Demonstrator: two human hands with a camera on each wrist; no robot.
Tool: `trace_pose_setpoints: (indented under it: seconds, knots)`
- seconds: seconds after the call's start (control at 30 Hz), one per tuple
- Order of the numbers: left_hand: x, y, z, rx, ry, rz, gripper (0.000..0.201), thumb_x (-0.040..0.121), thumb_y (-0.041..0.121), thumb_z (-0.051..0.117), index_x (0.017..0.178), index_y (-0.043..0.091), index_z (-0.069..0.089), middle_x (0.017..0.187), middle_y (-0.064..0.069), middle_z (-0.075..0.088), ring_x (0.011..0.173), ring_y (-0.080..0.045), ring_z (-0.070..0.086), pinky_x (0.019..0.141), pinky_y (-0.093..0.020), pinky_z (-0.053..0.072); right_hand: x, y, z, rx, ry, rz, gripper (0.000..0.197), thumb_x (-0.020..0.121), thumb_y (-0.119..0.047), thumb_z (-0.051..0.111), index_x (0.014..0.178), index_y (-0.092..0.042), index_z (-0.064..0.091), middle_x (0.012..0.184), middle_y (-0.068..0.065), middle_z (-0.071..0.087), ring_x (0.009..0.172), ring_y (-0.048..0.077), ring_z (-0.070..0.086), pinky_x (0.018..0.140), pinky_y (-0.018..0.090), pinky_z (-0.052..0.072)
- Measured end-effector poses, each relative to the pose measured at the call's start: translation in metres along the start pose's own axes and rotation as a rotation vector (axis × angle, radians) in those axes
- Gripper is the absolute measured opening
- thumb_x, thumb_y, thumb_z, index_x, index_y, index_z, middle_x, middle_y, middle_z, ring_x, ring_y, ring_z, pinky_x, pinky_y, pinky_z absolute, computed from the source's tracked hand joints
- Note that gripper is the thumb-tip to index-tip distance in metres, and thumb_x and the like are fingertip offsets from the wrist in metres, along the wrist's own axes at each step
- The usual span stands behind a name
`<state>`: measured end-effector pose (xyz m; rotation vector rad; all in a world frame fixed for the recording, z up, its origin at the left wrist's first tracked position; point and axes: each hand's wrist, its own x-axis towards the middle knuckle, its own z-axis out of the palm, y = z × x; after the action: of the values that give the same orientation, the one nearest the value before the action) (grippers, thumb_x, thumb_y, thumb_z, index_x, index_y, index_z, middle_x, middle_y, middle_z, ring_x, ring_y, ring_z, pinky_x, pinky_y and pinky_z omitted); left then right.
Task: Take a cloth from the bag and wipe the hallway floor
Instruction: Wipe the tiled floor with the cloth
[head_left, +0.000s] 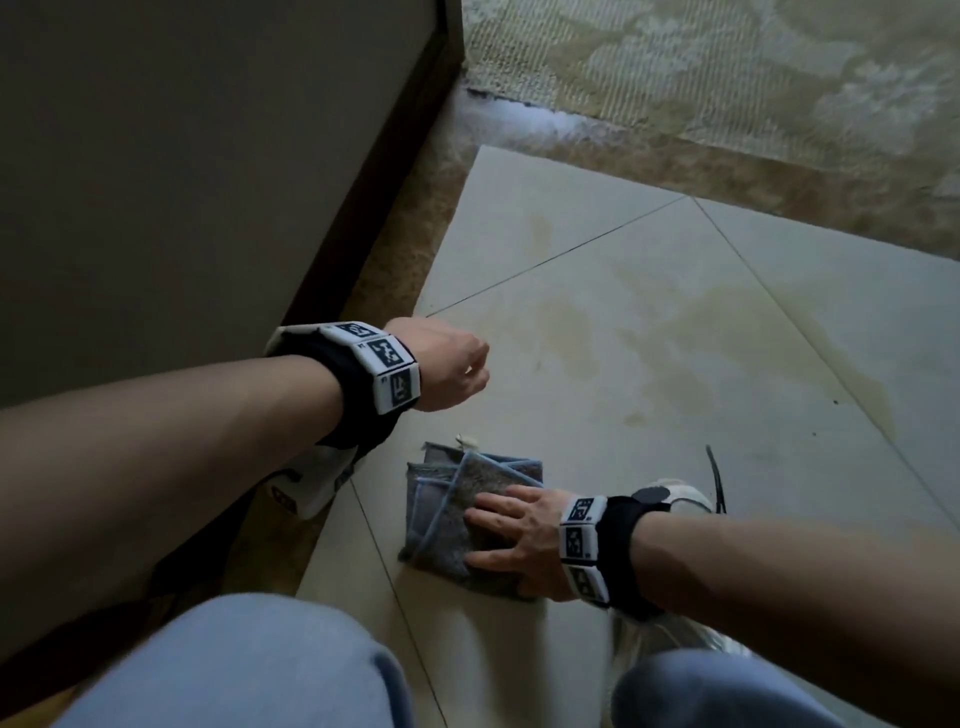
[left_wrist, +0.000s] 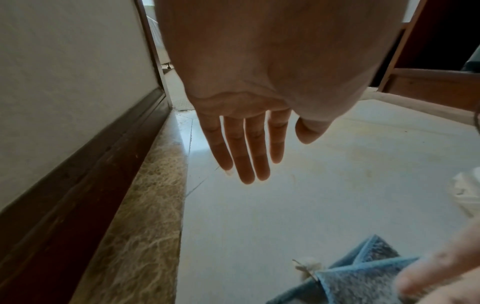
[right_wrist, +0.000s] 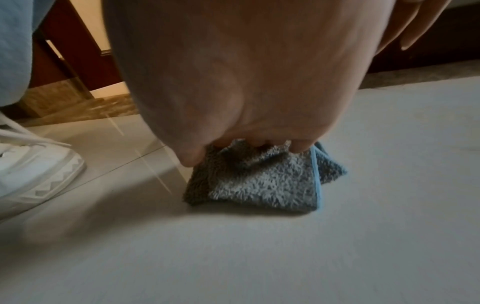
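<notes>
Fingers (head_left: 493, 512) of your right hand (head_left: 524, 535) lie spread, pressing the folded cloth (head_left: 457, 512); left hand (head_left: 449, 366) idle at 11 o'clock, fingers straight. Risk: loose folds bunching, missing stains at 1 o'clock.

Tiled floor (head_left: 649, 322); cloth (head_left: 457, 514), sneaker (right_wrist: 33, 170)

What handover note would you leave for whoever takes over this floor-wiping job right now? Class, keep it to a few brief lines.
Right hand: flat on the folded grey cloth, pressing it onto the tiled floor.
Left hand: free, held above the floor near the skirting board, holding nothing.
Done: cloth is out and on the floor; the bag is not in view.
Left: yellowish stains lie ahead of the cloth, toward the carpet edge; probably wipe there next. A small white scrap sits at the cloth's far edge.
</notes>
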<state>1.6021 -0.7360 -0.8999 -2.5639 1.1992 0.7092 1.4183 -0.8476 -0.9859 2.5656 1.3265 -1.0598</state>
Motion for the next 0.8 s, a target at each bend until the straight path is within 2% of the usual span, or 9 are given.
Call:
trace_pose_setpoints:
  seconds: [0.2, 0.27, 0.37, 0.5, 0.53, 0.63, 0.67, 0.77, 0.8]
  knots:
    - [0.019, 0.003, -0.016, 0.033, 0.0, -0.029, 0.039, 0.098, 0.048, 0.036, 0.112, 0.022, 0.061, 0.107, -0.002, 0.069, 0.094, -0.027, 0.063, 0.07, -0.028, 0.043, -0.008, 0.002, 0.01, 0.054, 0.083, 0.013, 0.07, 0.096, -0.053, 0.046, 0.156, -0.03, 0.018, 0.163, 0.018, 0.007, 0.149, 0.042, 0.004, 0.118, 0.059, 0.011]
    - [0.023, 0.001, -0.019, 0.023, -0.004, -0.056, 0.038, 0.098, 0.048, 0.036, 0.113, 0.023, 0.061, 0.108, -0.002, 0.069, 0.095, -0.027, 0.063, 0.07, -0.029, 0.041, -0.005, -0.004, 0.015, 0.086, 0.05, 0.016, 0.075, 0.096, -0.054, 0.045, 0.157, -0.028, 0.011, 0.163, 0.017, -0.001, 0.148, 0.043, -0.007, 0.118, 0.06, -0.001]
    - [0.024, -0.002, -0.013, -0.016, -0.011, -0.095, 0.038, 0.098, 0.048, 0.034, 0.114, 0.025, 0.061, 0.108, -0.002, 0.069, 0.095, -0.025, 0.063, 0.069, -0.029, 0.041, 0.002, -0.001, 0.015, 0.106, 0.044, 0.011, 0.078, 0.096, -0.055, 0.046, 0.157, -0.031, 0.004, 0.163, 0.013, -0.012, 0.147, 0.039, -0.018, 0.116, 0.058, -0.011]
    - [0.022, -0.01, 0.011, -0.06, -0.085, -0.145, 0.039, 0.097, 0.049, 0.033, 0.114, 0.027, 0.061, 0.109, -0.002, 0.069, 0.096, -0.027, 0.064, 0.069, -0.03, 0.044, 0.016, 0.024, 0.009, 0.009, -0.003, 0.001, 0.072, 0.097, -0.053, 0.043, 0.155, -0.042, 0.001, 0.164, 0.0, -0.013, 0.149, 0.03, -0.016, 0.119, 0.055, -0.005]
    - [0.021, -0.012, 0.015, -0.063, -0.095, -0.147, 0.039, 0.097, 0.049, 0.034, 0.115, 0.028, 0.061, 0.11, -0.002, 0.069, 0.098, -0.027, 0.064, 0.07, -0.03, 0.043, 0.019, 0.038, 0.007, -0.018, 0.01, 0.019, 0.07, 0.096, -0.053, 0.044, 0.154, -0.045, 0.006, 0.165, -0.001, -0.007, 0.15, 0.031, -0.011, 0.118, 0.056, -0.001]
    - [0.021, -0.018, 0.018, -0.087, -0.091, -0.153, 0.036, 0.098, 0.049, 0.035, 0.111, 0.029, 0.062, 0.111, -0.003, 0.068, 0.098, -0.028, 0.064, 0.069, -0.03, 0.042, 0.011, 0.093, -0.013, 0.131, 0.151, 0.178, 0.063, 0.082, -0.052, 0.055, 0.143, -0.041, 0.047, 0.155, 0.005, 0.039, 0.141, 0.041, 0.034, 0.107, 0.064, 0.032]
    - [0.022, -0.02, 0.018, -0.101, -0.082, -0.162, 0.037, 0.098, 0.05, 0.034, 0.11, 0.03, 0.062, 0.111, -0.002, 0.068, 0.098, -0.028, 0.064, 0.069, -0.03, 0.043, 0.003, 0.115, -0.019, 0.134, 0.2, 0.266, 0.064, 0.081, -0.053, 0.054, 0.144, -0.04, 0.046, 0.154, 0.006, 0.04, 0.139, 0.043, 0.036, 0.106, 0.063, 0.034]
    - [0.023, -0.027, 0.016, -0.15, -0.07, -0.216, 0.038, 0.096, 0.055, 0.033, 0.115, 0.035, 0.06, 0.114, 0.0, 0.068, 0.1, -0.026, 0.064, 0.077, -0.034, 0.051, -0.018, 0.173, -0.026, 0.137, 0.101, 0.568, 0.075, 0.093, -0.056, 0.045, 0.154, -0.045, 0.003, 0.165, 0.002, -0.003, 0.15, 0.036, 0.003, 0.12, 0.049, 0.011]
    - [0.022, -0.028, 0.015, -0.161, -0.071, -0.233, 0.039, 0.096, 0.056, 0.033, 0.116, 0.037, 0.059, 0.115, 0.0, 0.068, 0.1, -0.025, 0.064, 0.079, -0.035, 0.052, -0.021, 0.181, -0.032, 0.178, 0.068, 0.641, 0.076, 0.094, -0.057, 0.042, 0.154, -0.046, -0.003, 0.165, 0.001, -0.01, 0.15, 0.036, -0.003, 0.121, 0.048, 0.007]
